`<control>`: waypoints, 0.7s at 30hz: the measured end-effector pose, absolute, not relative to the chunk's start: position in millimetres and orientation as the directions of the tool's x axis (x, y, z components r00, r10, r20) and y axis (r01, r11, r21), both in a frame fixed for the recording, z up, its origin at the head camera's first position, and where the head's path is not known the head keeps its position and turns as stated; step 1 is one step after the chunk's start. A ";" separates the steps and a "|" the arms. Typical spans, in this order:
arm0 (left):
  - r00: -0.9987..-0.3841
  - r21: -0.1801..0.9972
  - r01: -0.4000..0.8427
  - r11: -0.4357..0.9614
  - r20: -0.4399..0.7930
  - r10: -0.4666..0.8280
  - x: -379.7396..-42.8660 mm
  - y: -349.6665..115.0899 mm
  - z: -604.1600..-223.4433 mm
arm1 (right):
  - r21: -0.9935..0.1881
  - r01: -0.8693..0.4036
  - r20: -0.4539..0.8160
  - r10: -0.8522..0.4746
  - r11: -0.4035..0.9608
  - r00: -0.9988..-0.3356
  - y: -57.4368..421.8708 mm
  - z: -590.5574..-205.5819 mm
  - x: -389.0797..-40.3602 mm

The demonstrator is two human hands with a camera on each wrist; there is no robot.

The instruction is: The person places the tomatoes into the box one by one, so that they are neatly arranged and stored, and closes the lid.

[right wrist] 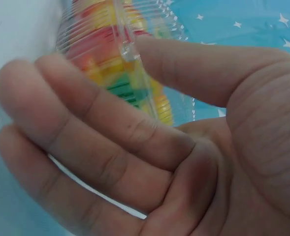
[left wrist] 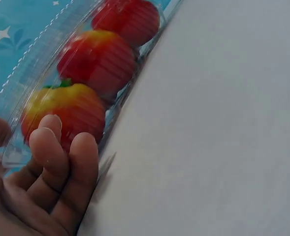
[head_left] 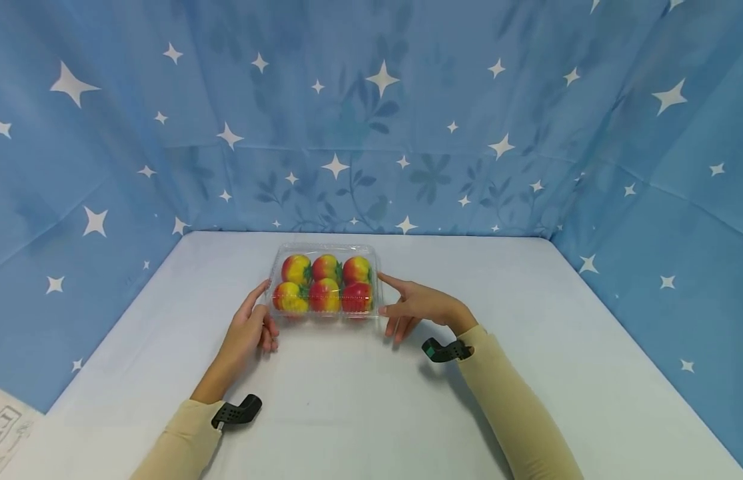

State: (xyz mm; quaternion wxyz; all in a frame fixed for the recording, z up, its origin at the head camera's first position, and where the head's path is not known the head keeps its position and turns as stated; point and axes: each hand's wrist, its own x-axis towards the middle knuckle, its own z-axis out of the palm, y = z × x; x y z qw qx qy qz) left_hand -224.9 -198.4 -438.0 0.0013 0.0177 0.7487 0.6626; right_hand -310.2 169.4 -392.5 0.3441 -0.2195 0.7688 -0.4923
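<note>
A clear plastic clamshell box (head_left: 323, 249) is at the far middle of the white table, its lid down. Inside, in two rows, sit several red-and-yellow fruits (head_left: 325, 295) with green at their stems; their exact kind is hard to tell. My left hand (head_left: 244, 333) is at the box's left side, index finger stretched along it and the other fingers loosely bent near the front corner. At the right side, my right hand (head_left: 422, 305) touches the box with its index fingertip and thumb. The right wrist view shows its other fingers (right wrist: 105, 162) loosely extended below the thumb.
The white table (head_left: 347, 413) stretches toward me and to both sides. Blue star-patterned curtains (head_left: 371, 120) rise along its back and sides. A pale item with printed letters (head_left: 8, 430) lies at the lower left corner. Each wrist wears a black strap (head_left: 446, 350).
</note>
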 end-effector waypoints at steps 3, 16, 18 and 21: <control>-0.998 0.992 0.054 0.111 0.055 -0.005 -223.5 -195.3 -443.5 | -0.896 -0.022 -0.318 -0.676 0.443 -0.665 167.2 -392.0 -307.3; -0.996 0.993 0.088 0.076 0.089 -0.020 -226.1 -190.0 -445.2 | -0.887 -0.078 -0.271 -0.652 0.455 -0.708 176.1 -390.5 -305.5; -0.993 0.992 0.104 0.074 0.108 -0.055 -226.9 -190.0 -443.4 | -0.892 -0.097 -0.245 -0.653 0.442 -0.717 180.3 -389.4 -308.5; -0.978 0.984 0.148 0.098 0.160 -0.134 -228.9 -192.9 -440.1 | -0.896 -0.124 -0.199 -0.636 0.426 -0.746 187.0 -386.1 -314.1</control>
